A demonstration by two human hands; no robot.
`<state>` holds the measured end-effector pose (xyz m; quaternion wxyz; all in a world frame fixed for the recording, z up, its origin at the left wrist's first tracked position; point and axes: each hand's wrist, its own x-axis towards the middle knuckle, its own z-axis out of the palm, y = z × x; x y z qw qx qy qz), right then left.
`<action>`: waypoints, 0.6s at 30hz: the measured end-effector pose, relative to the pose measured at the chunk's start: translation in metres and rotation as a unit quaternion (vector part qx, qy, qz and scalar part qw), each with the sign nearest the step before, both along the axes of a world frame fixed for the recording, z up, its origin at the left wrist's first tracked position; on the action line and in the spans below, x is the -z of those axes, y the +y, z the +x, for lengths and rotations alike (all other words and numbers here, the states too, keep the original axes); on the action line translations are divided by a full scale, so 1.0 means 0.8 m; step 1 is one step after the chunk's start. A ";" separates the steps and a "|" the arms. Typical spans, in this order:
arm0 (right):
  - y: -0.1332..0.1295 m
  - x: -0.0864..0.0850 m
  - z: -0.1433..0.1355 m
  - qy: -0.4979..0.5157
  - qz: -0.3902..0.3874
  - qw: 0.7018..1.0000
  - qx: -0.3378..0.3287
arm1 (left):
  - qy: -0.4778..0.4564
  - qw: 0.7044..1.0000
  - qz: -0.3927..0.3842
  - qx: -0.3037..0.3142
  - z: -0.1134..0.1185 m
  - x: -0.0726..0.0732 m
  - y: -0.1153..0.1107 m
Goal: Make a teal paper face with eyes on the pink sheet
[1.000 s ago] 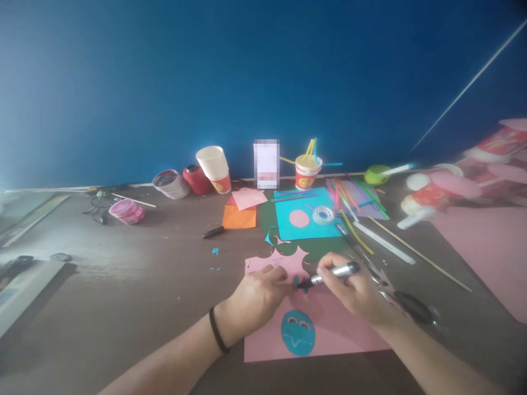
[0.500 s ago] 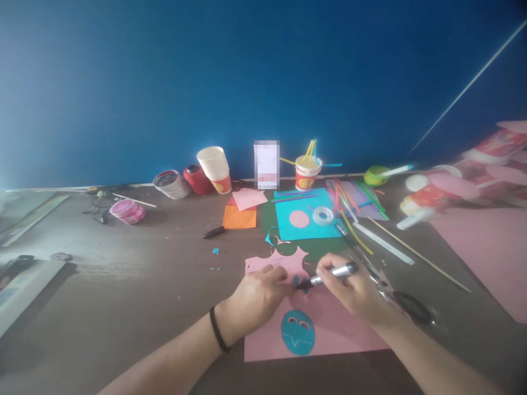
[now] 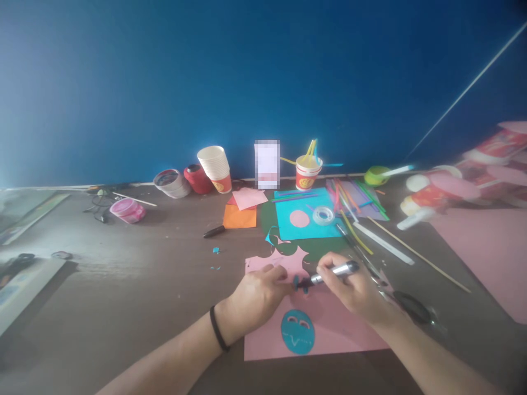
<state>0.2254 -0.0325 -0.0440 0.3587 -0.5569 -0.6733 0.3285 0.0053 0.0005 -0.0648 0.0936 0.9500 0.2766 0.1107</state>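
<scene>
My right hand (image 3: 349, 282) is closed round a silver marker (image 3: 334, 273) with a dark tip. The tip points left and meets a small blue paper piece (image 3: 296, 282). From the left, the curled fingers of my left hand (image 3: 259, 293) press at that same piece; their tips are partly hidden. Another small blue bit (image 3: 305, 291) lies just beside it. Under both hands is a sheet of pink paper (image 3: 341, 332) with a scalloped far edge. Nearer to me on the sheet lies a blue paper oval (image 3: 298, 334) with two eye-like cutouts and faint white marks.
Scissors (image 3: 411, 306) lie by my right forearm. Behind the sheet are blue paper (image 3: 288, 226), a tape roll (image 3: 323, 215) and a black marker (image 3: 214, 232). Stacked paper cups (image 3: 213, 164), a cup of straws (image 3: 308, 178) and a pink container (image 3: 127, 210) stand farther back.
Almost nothing differs. Both hands and the marker keep nearly the same place over the small blue piece.
</scene>
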 end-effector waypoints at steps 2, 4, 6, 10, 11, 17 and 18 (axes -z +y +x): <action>0.001 0.001 0.000 0.001 0.008 1.000 0.013 | -0.001 1.000 0.005 -0.003 0.000 -0.001 0.000; 0.002 0.002 -0.001 0.001 0.018 0.999 0.027 | 0.003 1.000 0.010 -0.006 0.001 -0.001 0.000; 0.003 0.002 -0.001 -0.003 0.026 0.999 0.033 | 0.011 1.000 0.011 -0.008 0.001 -0.001 0.000; 0.002 0.000 -0.001 -0.009 0.030 0.999 0.036 | 0.018 1.000 0.007 -0.009 0.001 -0.002 0.000; 0.002 -0.001 -0.001 -0.010 0.028 0.999 0.036 | 0.020 1.000 0.006 -0.008 0.001 -0.002 0.000; 0.000 0.000 -0.001 -0.006 0.011 1.000 0.024 | 0.004 1.000 -0.001 -0.004 0.000 0.000 0.000; 0.000 0.000 -0.001 -0.006 0.010 1.000 0.024 | 0.001 1.000 0.000 -0.005 0.000 0.000 0.000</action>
